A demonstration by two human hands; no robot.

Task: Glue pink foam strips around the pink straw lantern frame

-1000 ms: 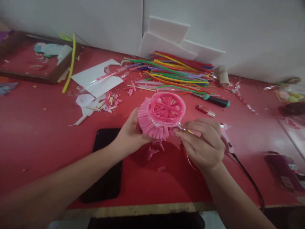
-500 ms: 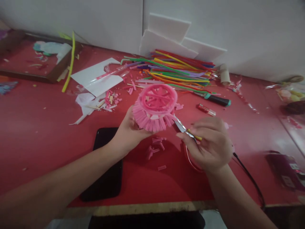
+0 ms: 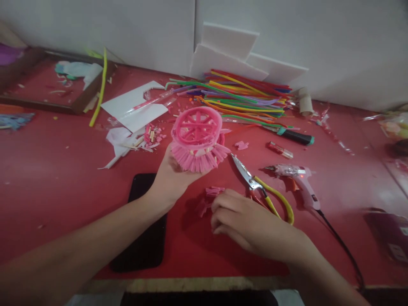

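Both hands work apart: the left hand (image 3: 172,176) clasps the pink wheel (image 3: 197,138) above the counter (image 3: 63,178), fringe down; the right hand (image 3: 245,223), fingers curled loosely, reaches the pink bits (image 3: 212,193) beside the scissors (image 3: 255,182). Best to pinch one bit cleanly and keep the wheel level.

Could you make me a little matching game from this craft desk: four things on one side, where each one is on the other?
Things:
1. pink straw wheel
2. scissors
3. glue gun
4. black phone

Places:
A. under the left forearm
B. lying between the scissors and the dark box
C. held up in the left hand
D. lying just beyond the right hand

Pairs: 1-C, 2-D, 3-B, 4-A
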